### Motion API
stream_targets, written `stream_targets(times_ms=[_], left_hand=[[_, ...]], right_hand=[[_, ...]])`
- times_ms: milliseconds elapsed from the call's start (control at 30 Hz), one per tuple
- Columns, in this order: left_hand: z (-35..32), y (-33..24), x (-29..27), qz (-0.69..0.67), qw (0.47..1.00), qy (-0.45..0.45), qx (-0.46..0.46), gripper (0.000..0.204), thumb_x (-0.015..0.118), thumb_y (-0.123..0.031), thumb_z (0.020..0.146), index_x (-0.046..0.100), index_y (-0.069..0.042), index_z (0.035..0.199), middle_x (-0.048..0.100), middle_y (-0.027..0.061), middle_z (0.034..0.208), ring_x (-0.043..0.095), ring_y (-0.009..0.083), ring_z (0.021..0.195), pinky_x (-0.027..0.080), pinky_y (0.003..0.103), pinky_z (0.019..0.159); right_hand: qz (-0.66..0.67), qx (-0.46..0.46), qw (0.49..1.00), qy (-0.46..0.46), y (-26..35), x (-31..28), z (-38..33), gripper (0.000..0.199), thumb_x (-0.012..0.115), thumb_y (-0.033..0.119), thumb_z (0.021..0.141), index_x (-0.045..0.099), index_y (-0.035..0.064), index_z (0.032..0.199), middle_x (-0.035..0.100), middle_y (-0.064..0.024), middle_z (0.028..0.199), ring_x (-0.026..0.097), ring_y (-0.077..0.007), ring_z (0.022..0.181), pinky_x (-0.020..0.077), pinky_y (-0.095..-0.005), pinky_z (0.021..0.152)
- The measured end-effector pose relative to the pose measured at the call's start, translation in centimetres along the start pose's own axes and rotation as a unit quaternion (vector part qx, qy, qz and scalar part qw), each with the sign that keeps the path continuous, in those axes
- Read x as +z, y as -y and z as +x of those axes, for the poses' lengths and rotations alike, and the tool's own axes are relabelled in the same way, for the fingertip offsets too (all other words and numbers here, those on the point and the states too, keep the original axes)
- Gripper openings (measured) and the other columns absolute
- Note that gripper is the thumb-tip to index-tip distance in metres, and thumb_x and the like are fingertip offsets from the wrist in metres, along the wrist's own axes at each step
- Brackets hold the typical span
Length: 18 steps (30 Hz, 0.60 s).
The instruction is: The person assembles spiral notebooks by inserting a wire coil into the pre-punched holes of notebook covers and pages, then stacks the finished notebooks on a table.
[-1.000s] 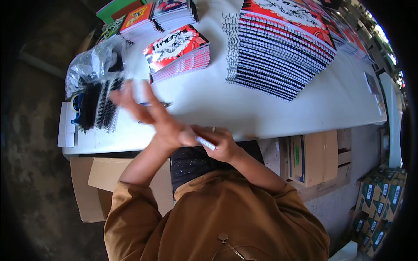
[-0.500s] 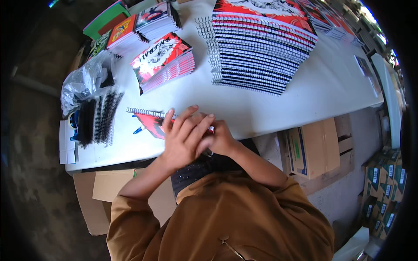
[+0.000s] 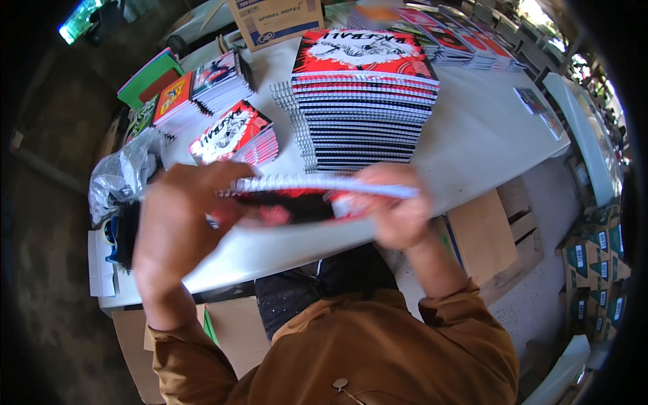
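White-topped table (image 3: 466,145) across middle, edges bent by lens. Left of table, dark mottled floor (image 3: 50,229); right of table, paler grey floor (image 3: 530,290). Wooden pallet (image 3: 524,229) below table's right end, brown carton (image 3: 482,233) covering part of it. Open cardboard box (image 3: 236,331) below table's near left edge. Farther right of table, stacked brown-and-green boxes (image 3: 594,273). Beyond table's far right, glaring white light (image 3: 533,12); beyond table's far left, small blue-green glow (image 3: 77,27), source unclear.
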<state>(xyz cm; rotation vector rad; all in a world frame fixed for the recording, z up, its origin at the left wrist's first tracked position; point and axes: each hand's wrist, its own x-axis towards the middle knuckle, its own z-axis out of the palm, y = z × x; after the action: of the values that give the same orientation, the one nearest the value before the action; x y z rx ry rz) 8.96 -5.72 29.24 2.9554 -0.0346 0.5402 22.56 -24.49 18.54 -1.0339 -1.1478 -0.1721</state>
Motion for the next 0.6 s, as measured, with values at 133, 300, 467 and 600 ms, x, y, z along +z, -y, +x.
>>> stream_targets(times_ms=[133,300,467,600], left_hand=[[7.6,-0.3,-0.5,-0.019,0.935,-0.325,0.141,0.022,0.070,-0.007,0.068,0.065,-0.007,0.089,0.064,0.0071,0.084,0.061,0.0255,0.078,0.048,0.033,0.069],[13.3,3.0,10.4,-0.058,0.945,-0.297,0.128,0.031,0.067,-0.013,0.077,0.061,-0.007,0.106,0.061,0.0087,0.107,0.058,0.0257,0.100,0.044,0.033,0.087],[12.3,3.9,14.5,-0.190,0.890,-0.413,-0.014,0.041,0.063,-0.033,0.083,0.059,0.000,0.108,0.062,0.0172,0.105,0.060,0.0222,0.097,0.045,0.032,0.085],[14.2,2.7,16.4,-0.410,0.767,-0.419,-0.260,0.047,0.046,-0.040,0.092,0.059,0.004,0.081,0.053,0.0063,0.063,0.043,0.0124,0.060,0.037,0.028,0.057]], right_hand=[[-0.265,-0.238,0.933,-0.055,2.6,-7.3,9.5,0.021,0.061,-0.008,0.071,0.063,-0.0034,0.091,0.066,-0.0124,0.094,0.061,-0.0235,0.098,0.0457,-0.0305,0.087],[-0.294,0.009,0.954,0.050,-4.6,-13.8,8.2,0.029,0.056,0.004,0.079,0.061,-0.0015,0.107,0.061,-0.0132,0.112,0.051,-0.0220,0.114,0.0342,-0.0347,0.100],[-0.181,0.047,0.979,-0.086,-7.3,-10.7,5.9,0.041,0.049,0.023,0.089,0.050,-0.0015,0.122,0.053,-0.0179,0.122,0.046,-0.0241,0.118,0.0326,-0.0335,0.099],[-0.314,0.040,0.911,-0.265,-9.0,-7.8,6.1,0.046,0.043,0.034,0.094,0.048,0.0001,0.124,0.058,-0.0223,0.110,0.058,-0.0287,0.102,0.0430,-0.0331,0.087]])
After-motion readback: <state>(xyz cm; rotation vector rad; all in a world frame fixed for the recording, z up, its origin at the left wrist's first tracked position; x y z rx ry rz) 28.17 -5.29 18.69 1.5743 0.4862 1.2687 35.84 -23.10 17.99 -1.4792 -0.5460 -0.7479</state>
